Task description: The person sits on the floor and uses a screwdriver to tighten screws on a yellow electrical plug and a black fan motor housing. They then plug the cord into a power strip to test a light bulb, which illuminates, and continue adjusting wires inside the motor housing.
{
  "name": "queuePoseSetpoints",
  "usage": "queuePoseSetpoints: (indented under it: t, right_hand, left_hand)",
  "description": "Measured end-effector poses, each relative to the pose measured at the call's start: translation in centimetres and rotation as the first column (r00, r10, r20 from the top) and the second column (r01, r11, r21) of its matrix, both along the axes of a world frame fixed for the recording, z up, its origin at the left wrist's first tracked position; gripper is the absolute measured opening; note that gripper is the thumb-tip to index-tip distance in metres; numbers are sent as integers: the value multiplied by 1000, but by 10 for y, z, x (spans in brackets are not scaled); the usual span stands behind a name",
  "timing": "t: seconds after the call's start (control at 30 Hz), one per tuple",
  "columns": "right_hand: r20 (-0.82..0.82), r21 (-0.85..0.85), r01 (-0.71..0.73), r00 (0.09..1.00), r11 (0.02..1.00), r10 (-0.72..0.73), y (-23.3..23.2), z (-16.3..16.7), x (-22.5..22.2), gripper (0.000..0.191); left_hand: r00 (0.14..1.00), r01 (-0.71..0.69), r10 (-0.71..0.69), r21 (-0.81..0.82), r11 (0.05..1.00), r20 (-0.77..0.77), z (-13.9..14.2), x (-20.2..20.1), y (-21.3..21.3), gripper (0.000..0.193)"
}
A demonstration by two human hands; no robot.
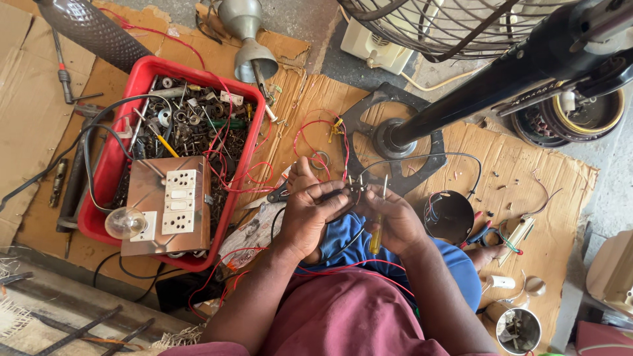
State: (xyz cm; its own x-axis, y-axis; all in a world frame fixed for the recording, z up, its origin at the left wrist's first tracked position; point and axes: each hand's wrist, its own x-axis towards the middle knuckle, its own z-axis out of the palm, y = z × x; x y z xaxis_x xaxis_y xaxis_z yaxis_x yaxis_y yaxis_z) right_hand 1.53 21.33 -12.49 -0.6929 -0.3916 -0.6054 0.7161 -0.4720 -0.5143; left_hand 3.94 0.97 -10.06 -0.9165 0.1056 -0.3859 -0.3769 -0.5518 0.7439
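Both hands meet over the lap. The left hand (310, 214) has its fingers curled shut around a small black electrical part (356, 191), bare leads poking up just past the fingertips. The right hand (392, 221), equally near, closes on a yellow-handled screwdriver (376, 231), shaft running upright beside the part. Beyond the fingers stands the fan's base plate (386, 132); left of them, the red tray (142, 76) of scrap. Loose red wires (316, 125) trail between.
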Motion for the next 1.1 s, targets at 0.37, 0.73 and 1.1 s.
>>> queuePoseSetpoints:
  t: [0.37, 0.73, 1.1]
  right_hand:
    - [17, -351, -7, 1000, 936, 14, 2, -7, -1, 11]
    - [-18, -424, -44, 999, 904, 40, 9, -12, 3, 20]
    - [-74, -443, -75, 996, 893, 47, -1, 0, 5, 51]
  left_hand:
    - [999, -25, 15, -213, 977, -46, 2, -4, 3, 16]
    - [985, 123, -155, -306, 944, -80, 26, -16, 1, 30]
    - [992, 126, -125, -300, 946, 23, 18, -18, 1, 26]
